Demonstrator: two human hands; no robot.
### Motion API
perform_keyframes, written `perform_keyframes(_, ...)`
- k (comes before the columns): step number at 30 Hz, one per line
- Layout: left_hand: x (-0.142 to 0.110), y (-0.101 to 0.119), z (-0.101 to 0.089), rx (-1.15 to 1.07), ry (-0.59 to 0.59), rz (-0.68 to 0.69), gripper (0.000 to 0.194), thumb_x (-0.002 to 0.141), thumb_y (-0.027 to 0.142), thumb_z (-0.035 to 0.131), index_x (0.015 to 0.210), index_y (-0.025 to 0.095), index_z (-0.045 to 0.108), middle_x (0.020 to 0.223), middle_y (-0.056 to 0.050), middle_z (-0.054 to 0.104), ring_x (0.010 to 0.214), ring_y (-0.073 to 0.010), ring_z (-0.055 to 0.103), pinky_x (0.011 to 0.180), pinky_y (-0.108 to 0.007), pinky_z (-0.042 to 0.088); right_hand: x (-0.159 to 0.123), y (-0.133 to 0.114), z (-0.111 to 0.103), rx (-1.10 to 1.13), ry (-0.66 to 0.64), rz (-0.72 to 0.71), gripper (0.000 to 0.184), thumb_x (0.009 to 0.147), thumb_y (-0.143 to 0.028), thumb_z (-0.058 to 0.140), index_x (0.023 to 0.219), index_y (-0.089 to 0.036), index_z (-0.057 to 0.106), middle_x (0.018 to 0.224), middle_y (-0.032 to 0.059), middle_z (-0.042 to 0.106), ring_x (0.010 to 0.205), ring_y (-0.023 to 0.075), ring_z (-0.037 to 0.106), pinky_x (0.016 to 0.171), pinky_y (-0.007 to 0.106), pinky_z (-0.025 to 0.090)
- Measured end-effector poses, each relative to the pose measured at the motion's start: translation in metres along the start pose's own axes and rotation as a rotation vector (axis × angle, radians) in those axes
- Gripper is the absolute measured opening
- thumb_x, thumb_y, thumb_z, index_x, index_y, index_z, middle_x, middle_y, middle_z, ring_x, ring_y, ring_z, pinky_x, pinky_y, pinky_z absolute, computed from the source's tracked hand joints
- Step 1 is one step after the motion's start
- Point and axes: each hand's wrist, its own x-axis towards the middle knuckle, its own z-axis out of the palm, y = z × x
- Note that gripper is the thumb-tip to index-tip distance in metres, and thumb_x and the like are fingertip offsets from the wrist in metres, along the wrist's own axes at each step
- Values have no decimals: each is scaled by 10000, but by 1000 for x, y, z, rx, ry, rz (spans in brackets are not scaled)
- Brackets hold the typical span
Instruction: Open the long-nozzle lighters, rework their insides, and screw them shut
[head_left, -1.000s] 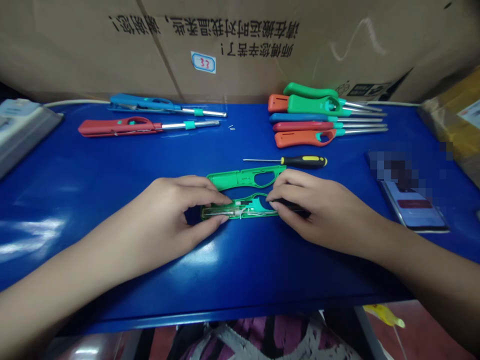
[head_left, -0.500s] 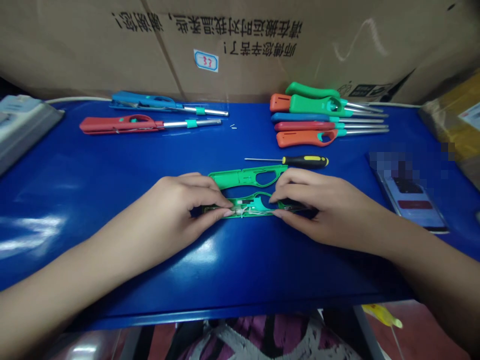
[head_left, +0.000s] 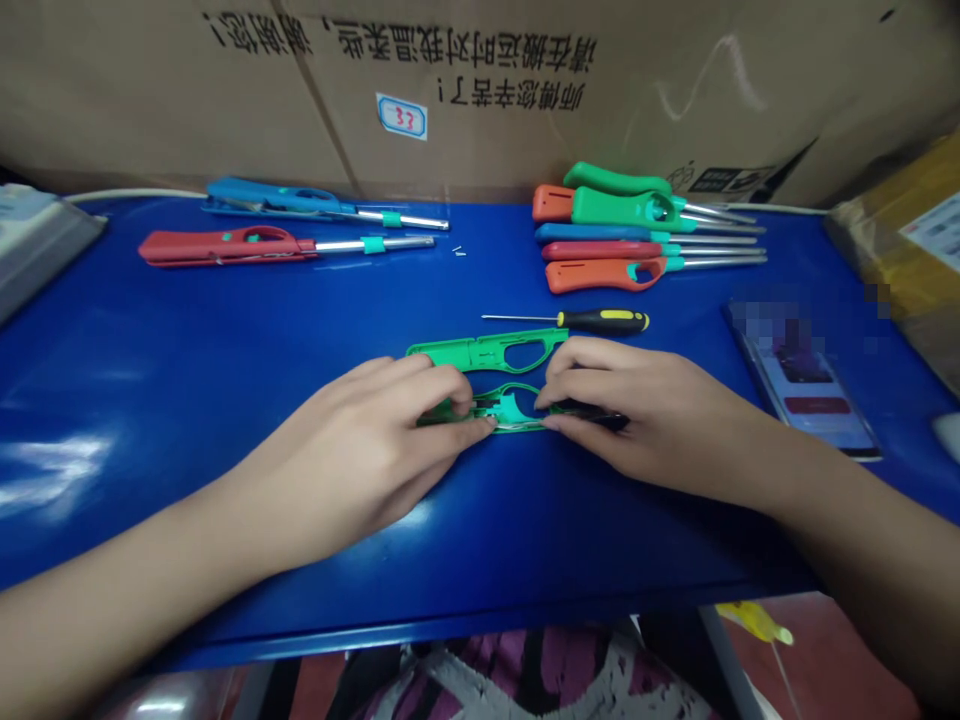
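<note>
An opened green gas lighter (head_left: 514, 410) lies on the blue table, its teal trigger and a thin wire showing in the lower shell half. Thumb and fingers of my left hand (head_left: 394, 430) close on its left part, the thumb tip at the wire near the middle and covering the fuel tank. At the right end, my right hand (head_left: 630, 405) pinches the lighter beside the finger loop; most of the end under the palm is hidden. The loose green shell half (head_left: 450, 354) lies just behind, its inside facing up, with my left fingers close to its near edge.
Behind the shell lies a black-and-yellow screwdriver (head_left: 604, 320). Blue (head_left: 274, 197) and red lighters (head_left: 225, 247) lie back left, beside tiny screws (head_left: 459, 251). Several lighters (head_left: 607, 275) are stacked back right. A phone (head_left: 814, 400) lies at right; a cardboard box (head_left: 480, 160) stands behind.
My left hand has slid right along the lighter, its thumb going from the tank to the wire near the middle. My right hand keeps its grip at the right end.
</note>
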Motion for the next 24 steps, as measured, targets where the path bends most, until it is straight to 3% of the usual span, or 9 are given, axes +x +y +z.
perform_keyframes(4, 1, -2, 0, 63, 6, 59, 276, 1077, 243, 538, 1199, 210, 783, 1040, -83, 703, 840, -230, 622, 720, -363, 477, -1, 4, -8, 71, -40, -16, 149, 982, -171, 616, 1082, -210, 719, 1097, 45, 697, 910, 165, 650, 750, 289, 467)
perform_keyframes(13, 3, -3, 0, 17, 38, 43, 283, 1080, 263, 530, 1192, 218, 786, 1028, -87, 721, 862, -236, 668, 741, -360, 524, 2, 2, -11, 106, -53, 2, 171, 947, -108, 610, 1045, -201, 715, 953, 1, 717, 643, 101, 506, 649, 272, 406)
perform_keyframes(24, 2, -9, -5, 106, 17, 69, 279, 1073, 261, 544, 1217, 227, 781, 1061, -83, 762, 891, -242, 702, 736, -361, 538, 0, 3, -10, 81, -75, 11, 201, 962, -111, 595, 1085, -211, 719, 1025, 15, 742, 698, 121, 564, 677, 284, 418)
